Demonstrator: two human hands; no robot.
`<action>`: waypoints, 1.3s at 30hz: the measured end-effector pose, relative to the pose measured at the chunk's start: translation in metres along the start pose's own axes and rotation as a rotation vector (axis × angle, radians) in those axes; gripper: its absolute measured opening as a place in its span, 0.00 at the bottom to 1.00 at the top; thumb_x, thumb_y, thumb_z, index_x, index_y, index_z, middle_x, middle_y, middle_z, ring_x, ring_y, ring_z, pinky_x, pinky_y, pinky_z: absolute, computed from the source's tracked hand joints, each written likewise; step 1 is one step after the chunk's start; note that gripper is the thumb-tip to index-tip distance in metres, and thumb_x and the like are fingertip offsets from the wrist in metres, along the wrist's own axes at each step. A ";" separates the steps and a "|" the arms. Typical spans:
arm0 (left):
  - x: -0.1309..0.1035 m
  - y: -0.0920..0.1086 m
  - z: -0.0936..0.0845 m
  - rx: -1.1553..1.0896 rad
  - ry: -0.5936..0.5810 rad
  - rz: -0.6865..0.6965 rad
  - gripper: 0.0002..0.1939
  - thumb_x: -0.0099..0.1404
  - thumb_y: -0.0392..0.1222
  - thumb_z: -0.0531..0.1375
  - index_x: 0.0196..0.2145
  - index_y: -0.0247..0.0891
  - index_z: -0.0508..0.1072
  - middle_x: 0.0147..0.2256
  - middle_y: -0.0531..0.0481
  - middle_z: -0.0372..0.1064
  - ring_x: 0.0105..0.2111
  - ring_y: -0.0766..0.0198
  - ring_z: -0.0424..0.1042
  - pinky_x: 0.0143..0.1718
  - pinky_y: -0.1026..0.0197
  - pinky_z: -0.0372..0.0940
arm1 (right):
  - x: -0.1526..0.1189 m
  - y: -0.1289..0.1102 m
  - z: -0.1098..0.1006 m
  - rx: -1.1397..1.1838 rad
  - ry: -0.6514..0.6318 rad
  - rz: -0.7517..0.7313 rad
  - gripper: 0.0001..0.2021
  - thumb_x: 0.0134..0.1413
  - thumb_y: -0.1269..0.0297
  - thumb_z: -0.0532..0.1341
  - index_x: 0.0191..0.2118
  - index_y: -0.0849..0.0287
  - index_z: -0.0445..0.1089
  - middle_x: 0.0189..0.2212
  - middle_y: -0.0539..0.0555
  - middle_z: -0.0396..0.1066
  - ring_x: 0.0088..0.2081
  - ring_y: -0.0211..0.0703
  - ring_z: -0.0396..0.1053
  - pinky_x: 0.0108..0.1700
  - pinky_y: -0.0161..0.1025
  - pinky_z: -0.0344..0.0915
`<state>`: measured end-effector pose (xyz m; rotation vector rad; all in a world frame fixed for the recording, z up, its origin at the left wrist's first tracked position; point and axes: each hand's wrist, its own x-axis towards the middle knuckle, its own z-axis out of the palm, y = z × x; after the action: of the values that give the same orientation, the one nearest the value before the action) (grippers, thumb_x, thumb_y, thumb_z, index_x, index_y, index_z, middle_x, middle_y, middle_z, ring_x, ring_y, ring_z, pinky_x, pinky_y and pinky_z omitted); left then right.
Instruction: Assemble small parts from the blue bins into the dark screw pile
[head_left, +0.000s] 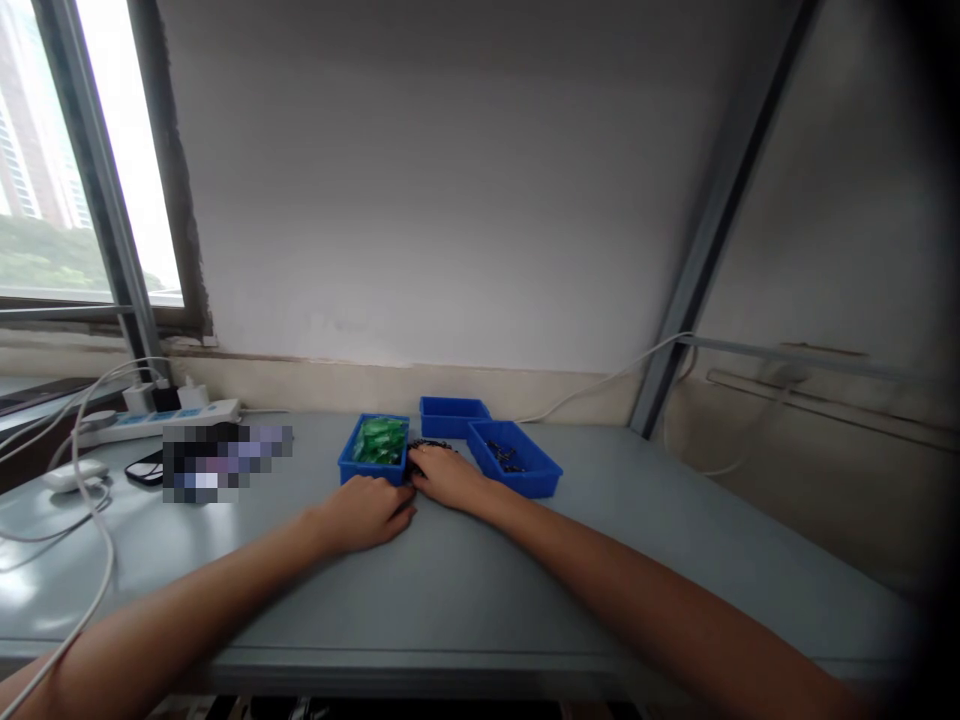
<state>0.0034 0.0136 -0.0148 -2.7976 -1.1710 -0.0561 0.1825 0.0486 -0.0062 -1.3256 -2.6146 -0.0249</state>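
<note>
My left hand [367,513] is curled closed at the near side of a blue bin [347,470] that holds green plastic-looking packets [379,440]. Whatever its fingers hold, if anything, is hidden. Beside that bin, my right hand [452,480] bends its fingers down onto a small pile of dark parts [442,445] on the table. Its fingers look closed at the pile, and their contents cannot be made out. Close to the right wrist stands a second blue bin [536,483] with a few thin dark pieces [504,455] inside.
Another blue bin [454,415] stands behind the pile near the wall. At the left of the grey table [465,590] are a white power strip [169,420] with plugs, loose white cables [109,560] and a phone-like dark object [146,470]. Metal posts [712,230] frame the table.
</note>
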 end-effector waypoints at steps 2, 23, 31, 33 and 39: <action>0.000 0.000 0.000 -0.001 0.000 0.000 0.14 0.74 0.43 0.51 0.44 0.36 0.76 0.37 0.40 0.78 0.37 0.48 0.79 0.37 0.54 0.71 | 0.001 0.002 0.001 0.016 0.000 -0.005 0.08 0.65 0.72 0.58 0.46 0.63 0.72 0.48 0.63 0.76 0.47 0.50 0.73 0.47 0.42 0.66; 0.000 0.002 -0.002 0.010 -0.018 -0.014 0.17 0.75 0.43 0.51 0.52 0.37 0.75 0.37 0.40 0.79 0.37 0.46 0.79 0.37 0.51 0.72 | -0.036 0.019 0.009 0.136 0.039 -0.102 0.10 0.68 0.73 0.54 0.41 0.61 0.74 0.40 0.57 0.71 0.40 0.45 0.70 0.43 0.40 0.66; 0.000 0.000 -0.002 0.030 -0.009 0.021 0.15 0.75 0.43 0.51 0.51 0.38 0.74 0.36 0.42 0.79 0.36 0.48 0.79 0.35 0.54 0.71 | -0.050 0.019 0.000 0.278 0.095 -0.098 0.09 0.66 0.73 0.57 0.44 0.59 0.75 0.42 0.57 0.73 0.45 0.47 0.71 0.51 0.44 0.67; 0.000 0.000 -0.003 0.029 -0.002 0.037 0.14 0.75 0.43 0.52 0.50 0.38 0.75 0.35 0.43 0.79 0.35 0.49 0.79 0.35 0.55 0.71 | -0.054 0.018 -0.002 0.310 0.136 -0.090 0.10 0.67 0.72 0.57 0.47 0.59 0.75 0.43 0.58 0.73 0.47 0.47 0.71 0.53 0.44 0.66; 0.000 0.001 -0.004 -0.011 0.007 0.092 0.13 0.75 0.42 0.52 0.44 0.37 0.75 0.36 0.43 0.79 0.36 0.49 0.79 0.34 0.55 0.70 | -0.053 0.011 0.001 0.309 0.066 -0.153 0.11 0.67 0.72 0.56 0.46 0.59 0.76 0.43 0.57 0.72 0.45 0.45 0.71 0.51 0.42 0.67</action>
<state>0.0039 0.0122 -0.0107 -2.8542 -1.0422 -0.0649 0.2219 0.0128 -0.0180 -1.0029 -2.5300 0.2942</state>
